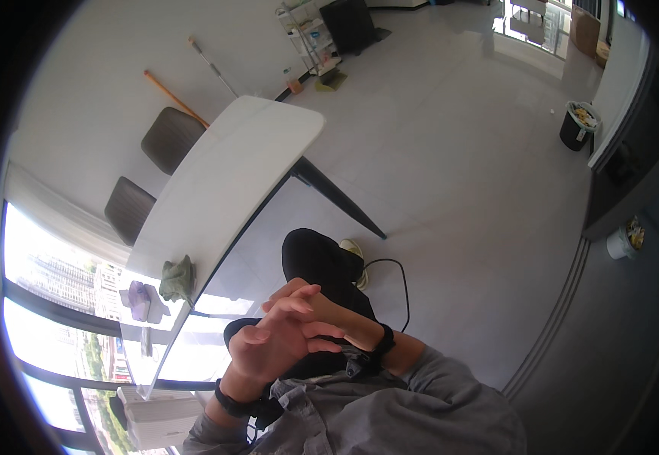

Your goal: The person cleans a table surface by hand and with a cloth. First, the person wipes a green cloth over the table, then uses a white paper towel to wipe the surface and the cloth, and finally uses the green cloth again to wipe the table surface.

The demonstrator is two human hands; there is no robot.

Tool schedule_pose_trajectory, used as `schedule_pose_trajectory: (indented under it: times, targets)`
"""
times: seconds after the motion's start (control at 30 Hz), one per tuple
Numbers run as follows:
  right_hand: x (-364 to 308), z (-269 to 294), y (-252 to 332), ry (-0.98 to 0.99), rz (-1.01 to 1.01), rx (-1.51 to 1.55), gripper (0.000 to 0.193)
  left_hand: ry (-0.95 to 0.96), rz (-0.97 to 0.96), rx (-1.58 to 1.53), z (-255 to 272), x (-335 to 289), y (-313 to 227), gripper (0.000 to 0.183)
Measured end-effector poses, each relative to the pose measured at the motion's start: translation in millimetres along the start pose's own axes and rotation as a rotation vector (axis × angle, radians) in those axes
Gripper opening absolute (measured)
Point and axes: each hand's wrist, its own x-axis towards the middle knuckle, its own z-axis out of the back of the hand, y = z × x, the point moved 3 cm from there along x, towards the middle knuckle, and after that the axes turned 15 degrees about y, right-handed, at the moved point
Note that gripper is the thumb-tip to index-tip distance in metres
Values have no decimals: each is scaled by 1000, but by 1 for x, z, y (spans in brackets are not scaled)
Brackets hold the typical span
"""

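My left hand (268,347) is raised over my lap, palm showing and fingers spread, with nothing in it. Just behind it, my right hand (293,291) crosses from the right. Its fingers are mostly hidden by the left hand, and I cannot tell whether the two hands touch. A black band (232,402) circles my left wrist, and another black band (385,343) is on the right one. To the left of my hands, a crumpled green cloth pouch (177,279) rests on the white table (250,152). Beside it lies a purple item (139,301) I cannot make out.
Two grey chairs (171,140) stand at the table's far side. A black table leg (341,199) slants onto the grey floor. A black cable (405,287) loops beside my shoe (353,250). Two bins, one black (574,133) and one white (619,245), stand at the right.
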Motion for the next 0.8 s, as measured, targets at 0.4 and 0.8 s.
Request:
schedule_pose_trajectory:
  times: [0.4, 0.8]
  targets:
    - [50, 4, 85, -798, 767, 1182, 52, -354, -47, -32, 63, -78, 28, 89]
    - [61, -23, 120, -1188, 1506, 1611, 55, -54, -86, 39, 0, -28, 23, 77]
